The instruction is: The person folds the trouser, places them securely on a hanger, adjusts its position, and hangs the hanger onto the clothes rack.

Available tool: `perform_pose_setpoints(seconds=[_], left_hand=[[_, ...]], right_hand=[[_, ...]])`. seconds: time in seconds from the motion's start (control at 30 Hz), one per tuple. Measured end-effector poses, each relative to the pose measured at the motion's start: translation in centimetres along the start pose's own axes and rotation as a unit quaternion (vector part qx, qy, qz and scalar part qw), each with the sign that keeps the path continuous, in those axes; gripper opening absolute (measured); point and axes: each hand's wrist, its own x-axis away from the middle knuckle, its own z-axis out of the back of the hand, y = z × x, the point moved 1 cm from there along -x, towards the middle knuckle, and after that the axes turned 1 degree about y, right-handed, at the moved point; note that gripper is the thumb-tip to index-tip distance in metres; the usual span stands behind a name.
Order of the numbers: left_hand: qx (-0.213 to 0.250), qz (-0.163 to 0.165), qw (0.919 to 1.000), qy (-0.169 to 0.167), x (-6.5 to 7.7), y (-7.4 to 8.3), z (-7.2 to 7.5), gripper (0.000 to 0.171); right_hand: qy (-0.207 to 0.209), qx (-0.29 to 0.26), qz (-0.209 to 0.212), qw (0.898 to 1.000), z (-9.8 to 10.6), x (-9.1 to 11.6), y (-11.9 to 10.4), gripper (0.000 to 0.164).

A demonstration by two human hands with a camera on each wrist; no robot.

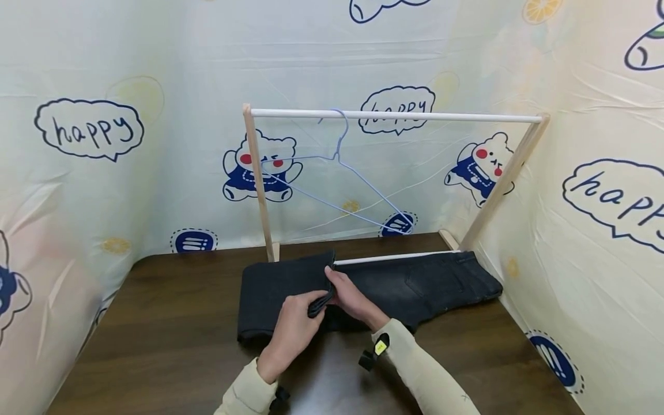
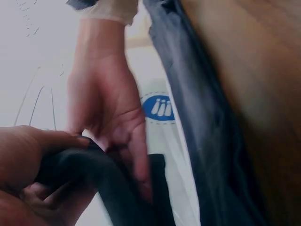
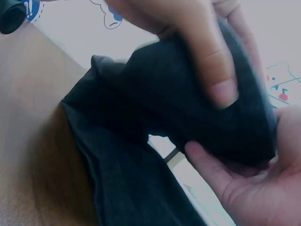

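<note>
A pair of dark jeans [image 1: 433, 285] lies lengthwise on the table, its left part folded back over itself. My left hand [image 1: 297, 324] pinches the leg's free end between thumb and fingers near the middle of the jeans. The right hand [image 1: 355, 297] holds the same edge just beside it, thumb upward. In the right wrist view, the right thumb [image 3: 211, 61] lies across the front of the bunched cloth [image 3: 188, 108], with fingers behind it. The left wrist view shows the cloth [image 2: 99, 174] raised between both hands.
Behind the jeans stands a rack with wooden side posts [image 1: 257, 184] and a white top bar [image 1: 441, 116]. A blue wire hanger [image 1: 339, 151] hangs from that bar. The brown table [image 1: 155, 328] meets printed cloth walls [image 1: 181, 57] at the back and right.
</note>
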Motion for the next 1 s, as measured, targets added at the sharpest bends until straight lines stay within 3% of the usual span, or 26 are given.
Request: perform_pose_setpoints(seconds=[0.1, 0.23, 0.33, 0.53, 0.73, 0.83, 1.0], left_hand=[[-0.036, -0.011, 0.9991, -0.022, 0.6, -0.1, -0.4, 0.045], [-0.086, -0.007, 0.9958, -0.031, 1.4, -0.5, -0.6, 0.076], [-0.121, 0.000, 0.9919, -0.040, 2.1, -1.3, -0.4, 0.099], [-0.200, 0.006, 0.9775, -0.065, 3.2, -4.1, 0.8, 0.119], [-0.261, 0.007, 0.9638, -0.055, 3.9, -6.8, 2.0, 0.119], [-0.261, 0.009, 0.9641, -0.049, 4.0, -7.6, 2.2, 0.111], [-0.236, 0.026, 0.9689, -0.070, 4.2, -8.5, 2.5, 0.102]], right_hand=[[0.013, 0.030, 0.004, 0.999, 0.4, -0.3, -0.3, 0.051], [0.022, 0.077, 0.028, 0.996, 1.0, -0.6, -0.7, 0.042], [0.025, 0.093, 0.041, 0.995, 1.3, -0.7, -1.0, 0.041], [0.032, 0.121, 0.056, 0.991, 1.9, -0.8, -1.6, 0.048], [0.028, 0.142, 0.067, 0.987, 2.8, -0.7, -2.5, 0.051], [0.020, 0.159, 0.073, 0.984, 3.2, -0.7, -2.9, 0.053], [0.007, 0.188, 0.077, 0.979, 3.5, -1.0, -3.2, 0.054]])
